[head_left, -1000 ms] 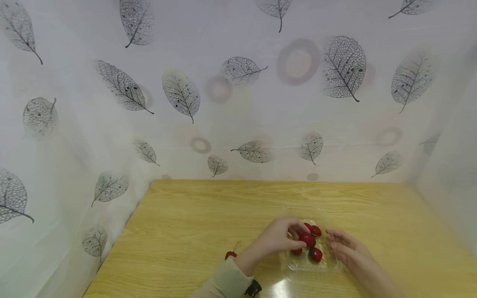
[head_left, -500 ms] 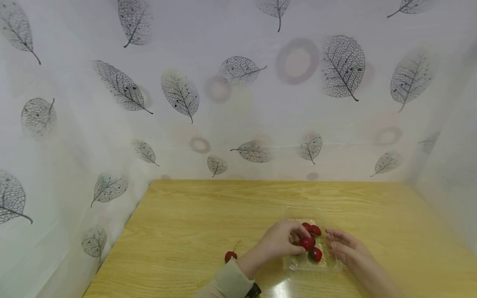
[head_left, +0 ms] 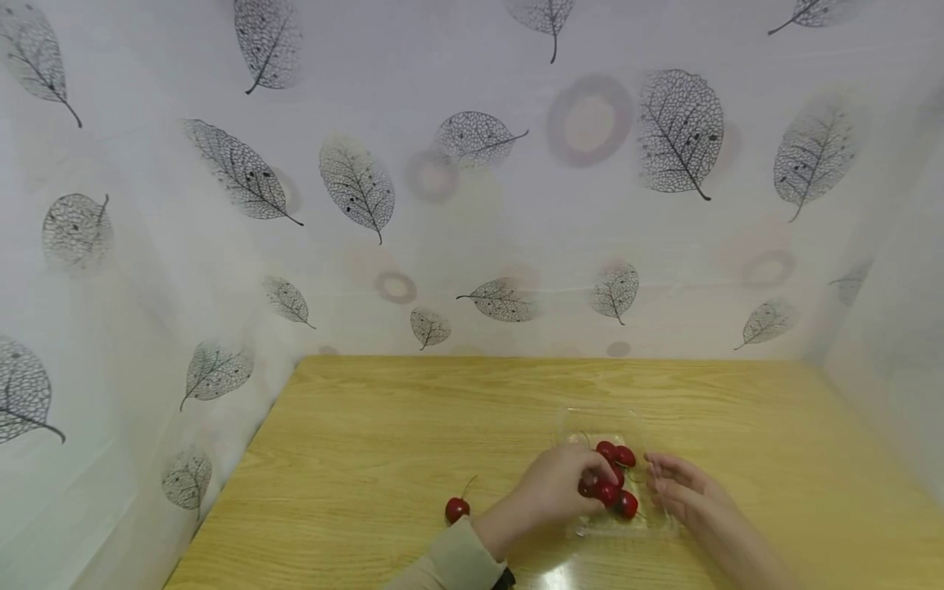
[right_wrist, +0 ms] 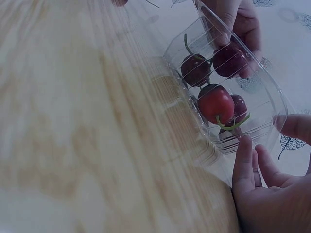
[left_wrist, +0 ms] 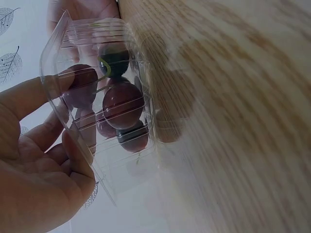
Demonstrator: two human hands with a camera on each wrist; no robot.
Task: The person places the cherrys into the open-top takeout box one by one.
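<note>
A clear plastic container (head_left: 647,526) holding several dark red cherries stands on the table, right of centre. My left hand (head_left: 560,485) reaches into it from the left and pinches one cherry (head_left: 606,493) between thumb and fingers. The left wrist view shows that held cherry (left_wrist: 81,86) through the clear wall, close by the others. My right hand (head_left: 689,496) is at the container's right side, its relaxed fingertips touching the rim and outer wall. Around the held cherry lie other cherries (head_left: 627,504), some partly hidden by my left fingers.
A single cherry (head_left: 457,509) with its stem up lies on the wood-grain table (head_left: 413,426), left of the container and near my left sleeve (head_left: 460,553). Pale sheeting with leaf prints (head_left: 516,213) rises behind and at both sides of the table.
My left hand has moved slightly toward the near side with the pinched cherry, now lower among the others. A near cherry has shifted a little right. My right hand has stayed at the container's side.
</note>
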